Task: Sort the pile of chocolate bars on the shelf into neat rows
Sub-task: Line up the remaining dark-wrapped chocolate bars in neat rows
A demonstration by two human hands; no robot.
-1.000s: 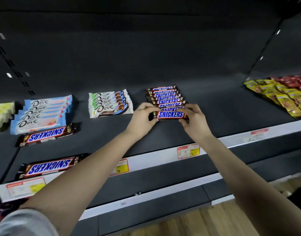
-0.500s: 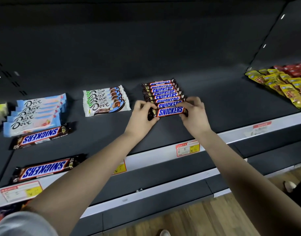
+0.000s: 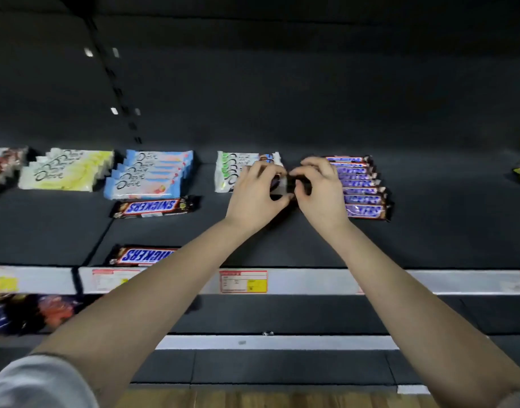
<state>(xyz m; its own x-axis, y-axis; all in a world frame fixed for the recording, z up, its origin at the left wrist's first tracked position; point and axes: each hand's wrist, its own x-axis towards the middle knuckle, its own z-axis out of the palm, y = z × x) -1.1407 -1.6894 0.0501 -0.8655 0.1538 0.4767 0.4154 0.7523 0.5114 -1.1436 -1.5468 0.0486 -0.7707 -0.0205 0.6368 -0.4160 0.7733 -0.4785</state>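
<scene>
Your left hand (image 3: 254,192) and right hand (image 3: 320,192) are close together over the shelf (image 3: 282,245). Fingers curl toward each other at the left end of the Snickers row (image 3: 362,191), beside the green-white Dove stack (image 3: 232,169). There's a dark bit between the fingertips, too blurred to tell if either grip holds it. Loose Snickers bar (image 3: 154,207) lies just in front of the blue Dove stack (image 3: 152,175), and a second loose bar (image 3: 144,256) lies near the front edge.

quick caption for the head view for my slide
Left hand and right hand, fingers curled, at the left end of a neat row of brown-wrapped Snickers bars on a dark grey shelf
</scene>
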